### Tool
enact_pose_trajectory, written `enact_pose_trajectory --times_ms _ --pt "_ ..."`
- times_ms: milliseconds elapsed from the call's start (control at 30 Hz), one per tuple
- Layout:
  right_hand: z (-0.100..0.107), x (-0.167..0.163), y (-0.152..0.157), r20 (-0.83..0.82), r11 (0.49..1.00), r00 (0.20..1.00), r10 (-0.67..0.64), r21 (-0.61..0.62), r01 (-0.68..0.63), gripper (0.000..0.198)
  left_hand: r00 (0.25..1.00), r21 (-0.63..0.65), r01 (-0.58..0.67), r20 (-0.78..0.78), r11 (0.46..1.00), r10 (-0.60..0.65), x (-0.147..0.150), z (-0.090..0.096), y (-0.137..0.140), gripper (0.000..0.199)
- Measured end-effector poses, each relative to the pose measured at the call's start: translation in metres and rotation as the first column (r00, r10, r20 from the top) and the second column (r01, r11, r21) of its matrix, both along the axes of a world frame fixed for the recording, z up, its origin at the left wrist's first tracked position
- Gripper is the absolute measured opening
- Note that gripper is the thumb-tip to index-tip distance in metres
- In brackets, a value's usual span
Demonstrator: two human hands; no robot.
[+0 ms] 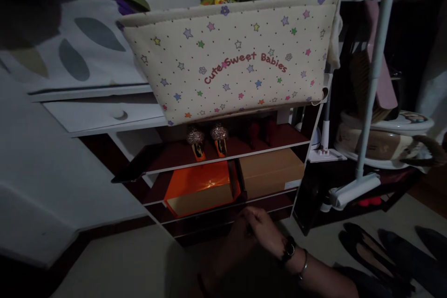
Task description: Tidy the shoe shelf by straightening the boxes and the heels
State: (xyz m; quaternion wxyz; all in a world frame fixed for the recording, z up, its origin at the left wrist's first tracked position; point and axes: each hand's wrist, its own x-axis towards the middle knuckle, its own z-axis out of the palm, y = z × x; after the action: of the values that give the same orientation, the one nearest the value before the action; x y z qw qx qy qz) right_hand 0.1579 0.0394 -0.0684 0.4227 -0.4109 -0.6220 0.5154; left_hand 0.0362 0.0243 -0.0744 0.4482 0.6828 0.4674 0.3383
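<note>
My right hand (263, 226), with a dark watch (289, 247) and a silver bangle (303, 264) on its wrist, is closed with curled fingers. It meets my left hand (235, 237) in front of the lower shelves. Deep shadow covers my left hand, and its fingers are hidden. Whatever may be between the hands does not show. Just beyond them, an orange box (199, 184) and a brown cardboard box (272, 172) lie on a shelf of the rack (233, 153).
Glittery heeled shoes (207, 142) and dark red shoes (261, 132) stand on the shelf above. A star-patterned fabric bin (240, 65) juts out overhead. At right are a mop (372, 74), a pink-handled brush (380, 65) and black shoes (370, 251) on the floor.
</note>
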Motion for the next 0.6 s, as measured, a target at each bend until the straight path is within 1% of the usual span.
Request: enact_pose_trajectory --times_ms 33,100,167,200,233,267,300,333,400,433,467,500,533,600 --pt "-0.002 -0.001 0.001 -0.024 0.999 1.000 -0.005 -0.042 0.004 0.050 1.000 -0.023 0.017 -0.003 1.000 -0.017 -0.001 -0.001 0.002 0.024" --pt "0.000 -0.001 0.002 -0.087 0.984 0.996 -0.007 -0.176 -0.008 0.045 0.999 -0.064 0.040 -0.004 0.997 -0.041 -0.004 0.001 0.005 0.017" --pt "0.008 0.000 0.002 -0.175 0.959 0.984 -0.026 -0.282 -0.024 0.043 0.999 -0.058 0.035 0.033 0.998 -0.033 -0.006 0.009 0.008 0.011" --pt "0.015 0.001 0.002 -0.231 0.955 0.972 -0.049 -0.295 -0.022 0.041 0.997 -0.035 0.013 0.083 0.999 -0.010 -0.006 0.015 0.009 0.008" --pt "0.022 0.002 0.002 -0.297 0.958 0.952 -0.079 -0.285 -0.010 0.040 0.989 -0.005 -0.007 0.146 1.000 0.007 -0.007 0.023 0.009 0.009" --pt "0.030 0.004 0.003 -0.367 0.963 0.924 -0.106 -0.269 0.003 0.039 0.973 0.011 -0.037 0.229 0.999 0.034 -0.006 0.031 0.009 0.013" --pt "0.039 0.005 0.004 -0.437 0.966 0.889 -0.133 -0.258 0.017 0.038 0.943 0.000 -0.073 0.325 0.997 0.069 -0.006 0.040 0.009 0.019" --pt "0.049 0.007 0.005 -0.504 0.968 0.851 -0.151 -0.251 0.023 0.038 0.900 -0.033 -0.094 0.425 0.995 0.099 -0.005 0.049 0.007 0.027" --pt "0.069 0.011 0.004 -0.622 0.975 0.769 -0.148 -0.224 0.006 0.043 0.771 -0.076 -0.092 0.625 0.993 0.119 -0.004 0.069 0.002 0.054" --pt "0.080 0.013 0.001 -0.671 0.982 0.732 -0.117 -0.189 -0.016 0.050 0.704 -0.070 -0.070 0.703 0.995 0.099 -0.003 0.079 -0.003 0.070" --pt "0.090 0.016 -0.003 -0.712 0.989 0.699 -0.063 -0.138 -0.051 0.060 0.643 -0.039 -0.044 0.764 0.998 0.058 -0.003 0.089 -0.008 0.085" --pt "0.100 0.020 -0.008 -0.742 0.992 0.670 0.012 -0.075 -0.101 0.072 0.601 0.008 -0.015 0.800 1.000 0.003 -0.003 0.098 -0.015 0.095" --pt "0.109 0.024 -0.014 -0.757 0.987 0.645 0.101 -0.006 -0.161 0.085 0.574 0.063 0.016 0.817 0.998 -0.061 -0.003 0.107 -0.022 0.102" --pt "0.123 0.032 -0.028 -0.747 0.954 0.606 0.273 0.129 -0.271 0.107 0.533 0.201 0.081 0.819 0.976 -0.213 -0.005 0.122 -0.036 0.110"
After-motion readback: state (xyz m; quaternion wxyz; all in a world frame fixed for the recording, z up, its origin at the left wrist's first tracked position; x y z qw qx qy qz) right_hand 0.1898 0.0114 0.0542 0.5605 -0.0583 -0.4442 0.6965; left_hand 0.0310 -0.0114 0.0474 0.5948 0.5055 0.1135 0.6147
